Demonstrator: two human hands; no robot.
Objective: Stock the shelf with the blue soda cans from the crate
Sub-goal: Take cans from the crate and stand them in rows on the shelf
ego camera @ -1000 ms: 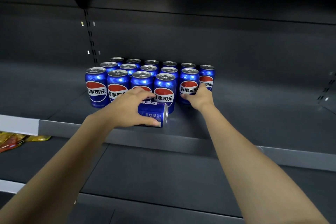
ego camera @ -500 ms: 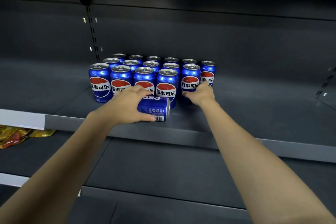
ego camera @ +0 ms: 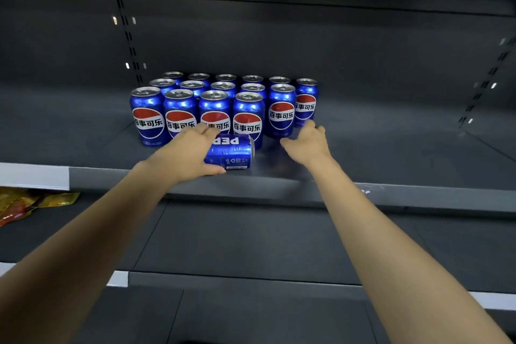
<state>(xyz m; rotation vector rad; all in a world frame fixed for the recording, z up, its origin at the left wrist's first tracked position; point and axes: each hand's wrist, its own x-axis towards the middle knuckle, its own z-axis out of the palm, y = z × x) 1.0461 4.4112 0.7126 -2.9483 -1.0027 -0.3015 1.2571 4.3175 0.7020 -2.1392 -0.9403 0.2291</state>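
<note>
From the head view, a blue can (ego camera: 230,152) is held on its side in the left hand (ego camera: 185,155) at the shelf (ego camera: 391,165) front, touching the standing cans (ego camera: 223,105). The right hand (ego camera: 308,141), grip loose and empty, hovers just beside them. A careless uprighting could likely knock the front row, or the can could be rolled off the edge.

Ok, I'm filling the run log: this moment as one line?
left hand: holds sideways can | right hand: open, beside standing cans | shelf: block upright

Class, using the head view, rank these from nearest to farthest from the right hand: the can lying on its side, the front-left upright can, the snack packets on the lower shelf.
1. Can lying on its side, just left of the right hand.
2. Front-left upright can, at the group's left end.
3. Snack packets, far left, one shelf down.
</note>
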